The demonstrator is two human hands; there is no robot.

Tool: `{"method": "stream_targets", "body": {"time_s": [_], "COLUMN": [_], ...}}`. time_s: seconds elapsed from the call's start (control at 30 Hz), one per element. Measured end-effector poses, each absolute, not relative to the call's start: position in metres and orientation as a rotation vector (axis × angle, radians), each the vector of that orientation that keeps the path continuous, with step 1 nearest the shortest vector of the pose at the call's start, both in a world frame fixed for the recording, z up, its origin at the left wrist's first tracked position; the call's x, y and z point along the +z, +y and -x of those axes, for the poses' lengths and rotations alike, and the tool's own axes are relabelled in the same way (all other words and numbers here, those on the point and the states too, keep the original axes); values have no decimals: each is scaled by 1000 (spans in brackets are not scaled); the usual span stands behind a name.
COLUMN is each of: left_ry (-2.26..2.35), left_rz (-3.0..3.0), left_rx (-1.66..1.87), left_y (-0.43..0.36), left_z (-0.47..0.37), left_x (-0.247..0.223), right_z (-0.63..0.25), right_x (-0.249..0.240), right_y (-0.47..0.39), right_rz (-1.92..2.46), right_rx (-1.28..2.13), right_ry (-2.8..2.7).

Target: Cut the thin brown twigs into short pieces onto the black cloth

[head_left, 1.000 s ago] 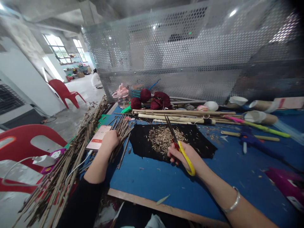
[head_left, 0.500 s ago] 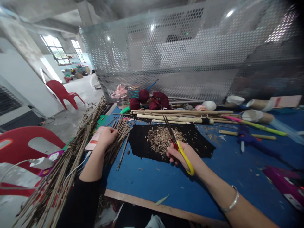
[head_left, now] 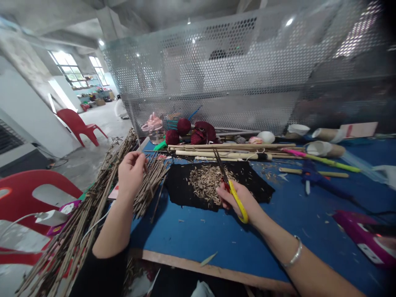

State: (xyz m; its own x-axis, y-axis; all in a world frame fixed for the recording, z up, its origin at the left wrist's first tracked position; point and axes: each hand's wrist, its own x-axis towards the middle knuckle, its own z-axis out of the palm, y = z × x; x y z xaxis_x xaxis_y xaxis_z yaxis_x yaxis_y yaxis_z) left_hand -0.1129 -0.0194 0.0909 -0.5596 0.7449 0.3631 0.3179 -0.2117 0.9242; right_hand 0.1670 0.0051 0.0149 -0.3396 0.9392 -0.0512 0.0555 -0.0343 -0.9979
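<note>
My left hand (head_left: 131, 173) is raised over the left part of the blue table, its fingers pinched round a thin stick (head_left: 149, 176) that slants down to the right. Below and beside it lies a pile of cut sticks (head_left: 157, 173). My right hand (head_left: 236, 199) holds scissors with yellow handles (head_left: 238, 203), their dark blades pointing up and away. Under the blades, a heap of small tan pieces (head_left: 204, 183) rests on a black cloth (head_left: 179, 187).
A bundle of long dry stalks (head_left: 89, 206) leans along the table's left side. Pale rods (head_left: 216, 154) and dark red balls (head_left: 184, 126) lie at the back. On the right are a blue glue gun (head_left: 312, 175) and a purple box (head_left: 360, 237). Red chairs (head_left: 37, 194) stand left.
My left hand has risen from the stick pile and now has a thin stick in its fingers. My right hand still holds the scissors. The view has shifted slightly.
</note>
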Motion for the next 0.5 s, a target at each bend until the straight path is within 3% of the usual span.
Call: {"method": "stream_targets", "body": {"time_s": [0.2, 0.5], "left_ry": [1025, 842], "left_rz": [-1026, -1193], "left_rx": [1054, 522], "left_y": [-22, -7], "left_z": [19, -29], "left_x": [71, 39], "right_z": [-179, -202], "right_x": [28, 22], "right_y": [20, 50], "right_rz": [1040, 889], "right_rx": [1245, 1244], "right_ry": [-1238, -882]}}
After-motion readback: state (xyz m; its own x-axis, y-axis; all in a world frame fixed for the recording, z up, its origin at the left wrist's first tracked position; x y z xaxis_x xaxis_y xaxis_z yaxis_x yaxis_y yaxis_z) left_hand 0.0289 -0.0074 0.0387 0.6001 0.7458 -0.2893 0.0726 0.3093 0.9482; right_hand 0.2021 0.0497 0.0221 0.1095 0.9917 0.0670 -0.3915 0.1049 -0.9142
